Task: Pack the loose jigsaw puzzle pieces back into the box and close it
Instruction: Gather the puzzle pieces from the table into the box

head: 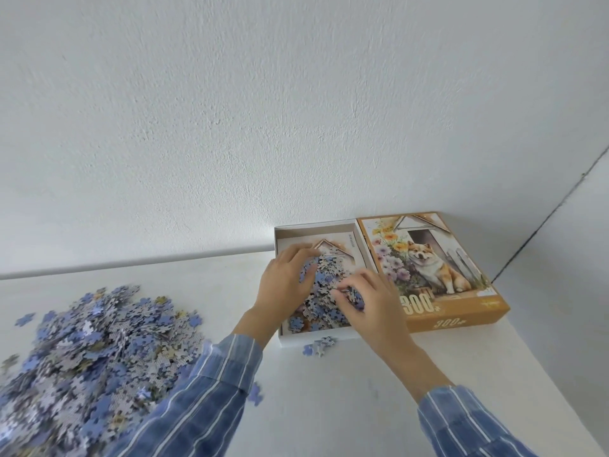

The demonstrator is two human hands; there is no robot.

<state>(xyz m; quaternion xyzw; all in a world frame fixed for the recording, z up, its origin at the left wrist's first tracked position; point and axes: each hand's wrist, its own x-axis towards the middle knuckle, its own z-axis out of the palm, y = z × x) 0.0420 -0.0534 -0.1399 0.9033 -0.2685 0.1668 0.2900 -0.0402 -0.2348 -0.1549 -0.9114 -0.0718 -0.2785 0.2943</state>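
Table (329,407): loose pile (99,351) at left; open box (313,232) at right, holding pieces (329,278); lid (428,268) touching its right side.

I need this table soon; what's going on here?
A person in blue striped sleeves is packing a jigsaw. The left hand and right hand are on the heap of pieces inside the open white cardboard box. The orange dog-picture lid lies beside it. A large pile of bluish loose pieces waits on the white table.

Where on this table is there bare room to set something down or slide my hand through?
Bare table lies between the loose pile and the box base, and in front of the lid. Crowded: the left side under the pile, and stray pieces just before the box base.
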